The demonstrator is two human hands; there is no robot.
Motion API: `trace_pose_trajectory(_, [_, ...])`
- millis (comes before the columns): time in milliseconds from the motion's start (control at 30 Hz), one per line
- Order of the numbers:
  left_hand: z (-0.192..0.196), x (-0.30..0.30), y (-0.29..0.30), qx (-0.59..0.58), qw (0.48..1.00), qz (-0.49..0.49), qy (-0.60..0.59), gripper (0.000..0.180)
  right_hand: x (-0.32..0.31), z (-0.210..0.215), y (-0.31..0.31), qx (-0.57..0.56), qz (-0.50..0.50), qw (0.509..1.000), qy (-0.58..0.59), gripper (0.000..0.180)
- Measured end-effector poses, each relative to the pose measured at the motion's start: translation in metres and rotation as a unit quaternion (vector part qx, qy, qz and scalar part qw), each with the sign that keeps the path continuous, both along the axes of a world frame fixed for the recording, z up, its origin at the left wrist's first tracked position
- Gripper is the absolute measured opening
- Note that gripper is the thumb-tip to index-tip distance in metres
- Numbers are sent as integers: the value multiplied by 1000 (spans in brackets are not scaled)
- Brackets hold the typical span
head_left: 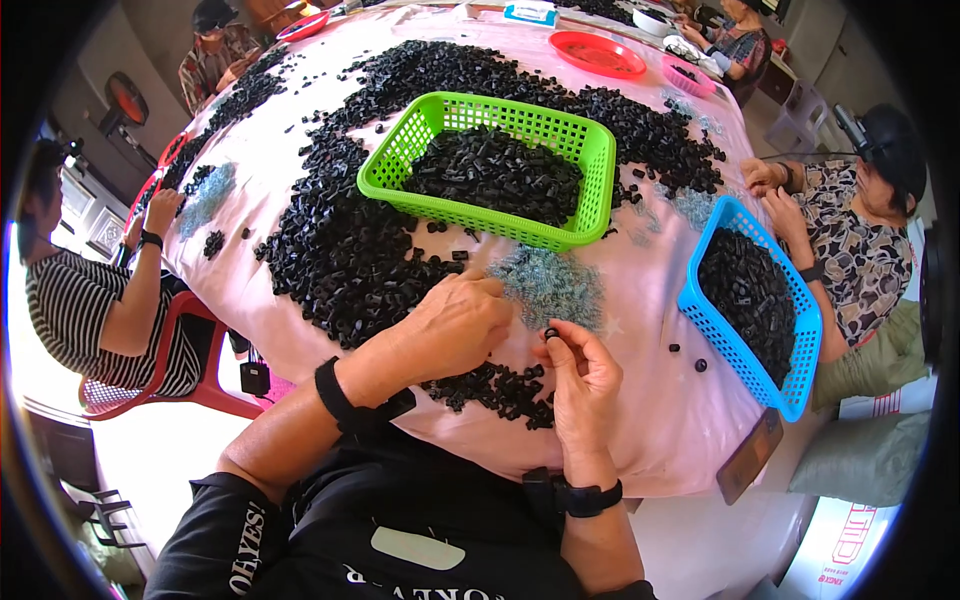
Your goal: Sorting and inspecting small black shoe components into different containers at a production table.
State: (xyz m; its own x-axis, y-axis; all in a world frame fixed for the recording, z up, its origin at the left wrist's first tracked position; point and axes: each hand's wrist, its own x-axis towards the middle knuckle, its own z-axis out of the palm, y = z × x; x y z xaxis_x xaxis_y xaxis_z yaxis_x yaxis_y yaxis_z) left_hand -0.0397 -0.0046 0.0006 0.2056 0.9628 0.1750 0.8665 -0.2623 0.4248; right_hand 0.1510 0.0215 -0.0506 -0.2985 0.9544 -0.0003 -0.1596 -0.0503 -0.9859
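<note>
My right hand (582,385) pinches a small black plastic piece (551,334) between thumb and fingertips, just above the cloth. To its left, my left hand (462,315) is closed, its fingertips bent down at the edge of a heap of tiny pale blue-grey, wiry bits (552,283). What those fingertips hold, if anything, is hidden behind the hand. A small pile of black pieces (495,392) lies below the hands, and a larger heap of black pieces (345,255) spreads to the left.
Beyond my hands stands a green basket (408,195) of black pieces; a blue basket (810,375) of them stands at right. A flat brown thing (750,455) lies at the table's edge. Far off are a red tray (598,54) and a pink basket (690,80). Several people sit around the table.
</note>
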Motion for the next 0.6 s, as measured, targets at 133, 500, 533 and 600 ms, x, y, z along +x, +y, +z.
trace_pose_trajectory(133, [-10,-13,-1,4,1000,22,21,8,-1,0,0,11,-1,1000,-6,15])
trace_pose_trajectory(500, [-10,-17,3,26,995,83,58,10,0,-2,1,-2,-6,1000,22,13])
trace_pose_trajectory(533, [-13,-17,4,46,994,82,51,10,-1,-2,1,-6,-5,1000,22,13])
trace_pose_trajectory(600, [-16,-16,6,67,994,81,44,11,-1,-3,1,-10,-5,1000,23,13])
